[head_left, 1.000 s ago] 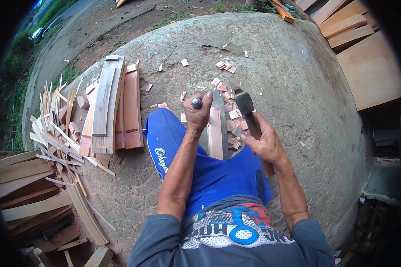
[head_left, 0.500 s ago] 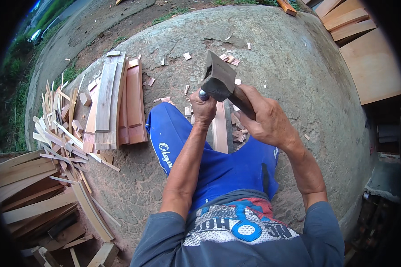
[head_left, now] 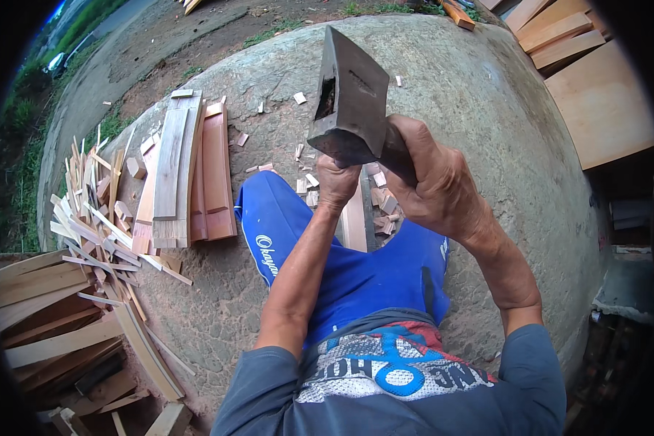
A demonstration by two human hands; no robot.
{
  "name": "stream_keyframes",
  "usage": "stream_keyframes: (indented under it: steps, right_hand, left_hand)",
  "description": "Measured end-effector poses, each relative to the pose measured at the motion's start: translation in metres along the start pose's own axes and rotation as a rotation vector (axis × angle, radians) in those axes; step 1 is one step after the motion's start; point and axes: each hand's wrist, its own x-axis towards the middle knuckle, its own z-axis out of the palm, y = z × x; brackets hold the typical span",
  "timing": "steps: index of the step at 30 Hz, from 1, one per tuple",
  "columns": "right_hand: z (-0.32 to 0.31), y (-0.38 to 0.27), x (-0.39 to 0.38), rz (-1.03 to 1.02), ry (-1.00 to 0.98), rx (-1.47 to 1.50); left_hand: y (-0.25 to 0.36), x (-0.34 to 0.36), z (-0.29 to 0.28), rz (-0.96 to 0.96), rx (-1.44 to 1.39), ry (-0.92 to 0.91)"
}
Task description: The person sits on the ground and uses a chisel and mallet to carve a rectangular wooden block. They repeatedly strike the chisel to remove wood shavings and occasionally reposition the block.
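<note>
My right hand [head_left: 436,178] is wrapped round the short dark handle of an axe [head_left: 360,91]. The axe's heavy steel head is raised, blunt end toward me, over my left hand [head_left: 337,182]. That left hand is closed in a fist round an upright chisel; its round metal top, visible half a second ago, is now hidden behind the axe head. Below the fists, a light wooden board [head_left: 354,221] lies between my knees, its far part covered by my hands. Small wood chips [head_left: 385,202] are scattered beside it.
Shaped boards [head_left: 176,156] are stacked to the left, next to a heap of thin offcuts [head_left: 98,211]. More planks [head_left: 47,291] lie at the lower left. Panels [head_left: 603,105] stand at the far right. A wooden-bodied tool [head_left: 458,14] rests at the rock's far edge.
The axe has risen with my right hand, and its head looks larger and now covers the chisel's top. My left hand stays nearly in place.
</note>
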Motion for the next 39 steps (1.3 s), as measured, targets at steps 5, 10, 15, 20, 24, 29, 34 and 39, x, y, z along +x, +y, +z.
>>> stream_keyframes:
  steps: [5, 10, 15, 20, 24, 29, 34, 39]
  right_hand:
    - [0.047, 0.050, -0.008, 0.099, -0.486, -0.460]
    - [0.015, 0.017, -0.005, 0.021, -0.171, -0.126]
    - [0.016, 0.013, -0.008, -0.018, -0.049, -0.166]
    - [0.056, 0.058, -0.029, 0.191, -0.359, -0.216]
    - [0.047, 0.047, -0.029, 0.339, -0.181, 0.046]
    - [0.033, 0.033, -0.033, 0.425, -0.058, 0.269]
    - [0.034, 0.037, -0.037, 0.469, -0.083, 0.277]
    - [0.039, 0.042, -0.045, 0.446, -0.095, 0.281]
  left_hand:
    - [-0.027, 0.003, -0.012, 0.204, 0.373, -0.014]
    - [0.000, -0.005, -0.014, -0.073, -0.014, -0.166]
    - [0.003, 0.002, -0.018, -0.064, 0.253, -0.251]
    - [0.009, -0.020, -0.021, 0.076, 0.149, -0.199]
    - [0.013, -0.024, -0.041, -0.042, 0.176, -0.074]
    - [0.022, 0.010, -0.045, -0.049, 0.018, 0.070]
    - [0.022, 0.012, -0.029, -0.057, -0.019, 0.046]
    - [0.019, 0.018, -0.020, -0.075, 0.024, 0.043]
